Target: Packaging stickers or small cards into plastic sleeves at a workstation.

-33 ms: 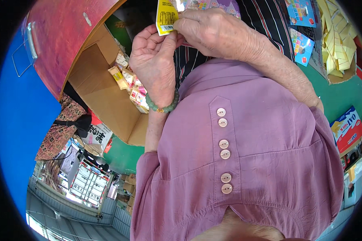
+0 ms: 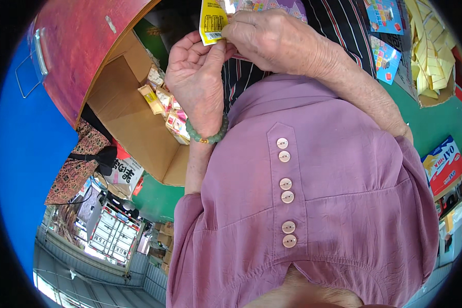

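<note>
A flat yellow and purple printed packet (image 2: 213,21) is at the top of the view, partly cut off by the edge. My right hand (image 2: 277,41) reaches across from the right, and its thumb and fingers pinch the packet's lower part. My left hand (image 2: 197,77), with a green bead bracelet on its wrist, is palm up. Its thumb and index finger close on the packet's lower edge, while the other fingers curl loosely. Beside the left hand stands an open cardboard box (image 2: 120,97) with several small wrapped packs (image 2: 164,102) inside.
A red tabletop (image 2: 82,46) curves over the box at upper left. At the upper right lie blue printed cards (image 2: 385,59) and a carton of yellow folded card pieces (image 2: 431,51). A red and blue carton (image 2: 444,167) sits on the right. A patterned bag (image 2: 69,174) is at left.
</note>
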The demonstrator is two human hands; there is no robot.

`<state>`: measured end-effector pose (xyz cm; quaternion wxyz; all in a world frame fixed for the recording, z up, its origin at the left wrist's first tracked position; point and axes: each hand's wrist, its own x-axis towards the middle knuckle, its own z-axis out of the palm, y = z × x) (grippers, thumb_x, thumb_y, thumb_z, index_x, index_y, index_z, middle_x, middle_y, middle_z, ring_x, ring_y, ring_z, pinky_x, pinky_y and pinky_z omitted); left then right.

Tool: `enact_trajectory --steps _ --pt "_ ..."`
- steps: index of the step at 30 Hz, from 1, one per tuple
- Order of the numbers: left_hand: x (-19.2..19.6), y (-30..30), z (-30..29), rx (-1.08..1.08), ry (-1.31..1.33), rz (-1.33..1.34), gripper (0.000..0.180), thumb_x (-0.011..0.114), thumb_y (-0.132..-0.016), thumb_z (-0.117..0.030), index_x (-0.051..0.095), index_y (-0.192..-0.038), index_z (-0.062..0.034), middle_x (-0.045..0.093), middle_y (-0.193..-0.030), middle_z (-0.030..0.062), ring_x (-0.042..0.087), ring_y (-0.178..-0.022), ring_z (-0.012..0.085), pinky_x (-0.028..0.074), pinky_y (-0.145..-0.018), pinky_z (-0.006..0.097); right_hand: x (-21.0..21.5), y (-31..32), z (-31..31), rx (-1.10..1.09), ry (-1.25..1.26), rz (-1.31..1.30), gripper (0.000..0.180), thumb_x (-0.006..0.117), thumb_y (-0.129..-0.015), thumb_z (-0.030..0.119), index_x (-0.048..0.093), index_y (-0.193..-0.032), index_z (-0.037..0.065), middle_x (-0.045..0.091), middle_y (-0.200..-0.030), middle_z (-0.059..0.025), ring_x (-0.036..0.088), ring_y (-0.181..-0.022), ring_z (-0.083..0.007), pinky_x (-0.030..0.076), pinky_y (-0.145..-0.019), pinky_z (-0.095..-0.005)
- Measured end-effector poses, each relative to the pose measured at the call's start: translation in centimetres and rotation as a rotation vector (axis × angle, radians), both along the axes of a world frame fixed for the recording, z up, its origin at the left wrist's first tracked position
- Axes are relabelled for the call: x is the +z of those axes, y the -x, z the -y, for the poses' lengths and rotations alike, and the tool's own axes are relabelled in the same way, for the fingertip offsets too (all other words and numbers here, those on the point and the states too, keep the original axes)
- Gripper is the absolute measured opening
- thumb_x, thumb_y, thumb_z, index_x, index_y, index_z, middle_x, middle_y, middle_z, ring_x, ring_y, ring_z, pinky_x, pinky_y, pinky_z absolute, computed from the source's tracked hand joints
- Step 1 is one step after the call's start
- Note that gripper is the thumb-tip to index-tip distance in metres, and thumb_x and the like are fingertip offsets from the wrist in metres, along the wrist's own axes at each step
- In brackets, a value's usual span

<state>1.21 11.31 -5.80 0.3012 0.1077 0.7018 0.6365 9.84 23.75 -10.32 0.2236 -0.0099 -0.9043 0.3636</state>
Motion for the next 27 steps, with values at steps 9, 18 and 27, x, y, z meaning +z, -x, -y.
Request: enact_trajectory --steps 9,18,27 --pt "0.1 0.0 0.0 0.003 0.017 0.017 0.024 0.062 -0.083 0.007 0.052 -0.104 0.0089 0.065 -0.093 0.0170 0.066 -0.081 0.0179 0.057 -0.075 0.029 0.7 -0.2 -0.8 0.021 0.201 -0.070 0.007 0.058 -0.078 0.004 0.055 -0.080 -0.002 0.057 -0.072 -0.0164 0.062 -0.061 -0.0322 0.052 -0.053 -0.0375" --pt "0.3 -0.3 0.1 -0.027 0.032 0.012 0.023 0.062 -0.083 0.007 0.054 -0.104 0.0085 0.065 -0.094 0.0147 0.065 -0.082 0.0156 0.057 -0.075 0.026 0.6 -0.5 -1.5 0.055 0.388 -0.015 0.007 0.061 -0.080 0.004 0.059 -0.079 -0.003 0.059 -0.068 -0.0201 0.061 -0.063 -0.0365 0.049 -0.055 -0.0411" --pt "0.3 -0.3 0.4 -0.046 0.036 0.008 0.022 0.062 -0.085 0.004 0.058 -0.106 0.0088 0.065 -0.096 0.0136 0.064 -0.083 0.0141 0.055 -0.077 0.024 0.8 -0.7 -1.4 0.030 0.495 -0.084 0.010 0.063 -0.080 0.005 0.061 -0.085 -0.003 0.060 -0.072 -0.0206 0.062 -0.065 -0.0371 0.050 -0.057 -0.0409"
